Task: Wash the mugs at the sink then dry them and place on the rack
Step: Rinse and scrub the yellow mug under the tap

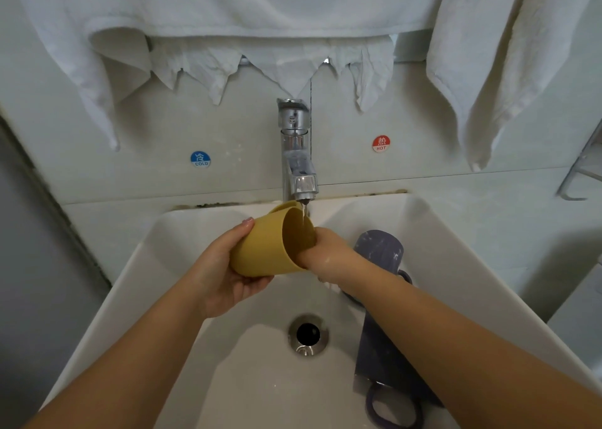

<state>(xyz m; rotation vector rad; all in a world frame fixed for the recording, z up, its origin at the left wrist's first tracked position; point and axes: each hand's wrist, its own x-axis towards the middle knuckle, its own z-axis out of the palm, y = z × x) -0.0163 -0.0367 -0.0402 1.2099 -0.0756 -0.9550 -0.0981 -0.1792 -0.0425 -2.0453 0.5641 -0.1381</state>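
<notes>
A yellow mug (260,249) lies tilted on its side under the chrome faucet (296,155), its mouth facing right, and water runs from the spout into it. My left hand (224,275) grips the mug's body from below and behind. My right hand (322,256) reaches into the mug's mouth, its fingers hidden inside. Two purple mugs lie in the white sink (156,252): one (381,249) behind my right wrist, another (387,373) nearer me, partly covered by my right forearm, its handle showing.
The drain (308,334) sits in the middle of the basin. White towels (260,21) hang on the wall above the faucet, another (495,70) at the right. A metal wire rack (583,171) shows at the right edge. Cold and hot stickers flank the faucet.
</notes>
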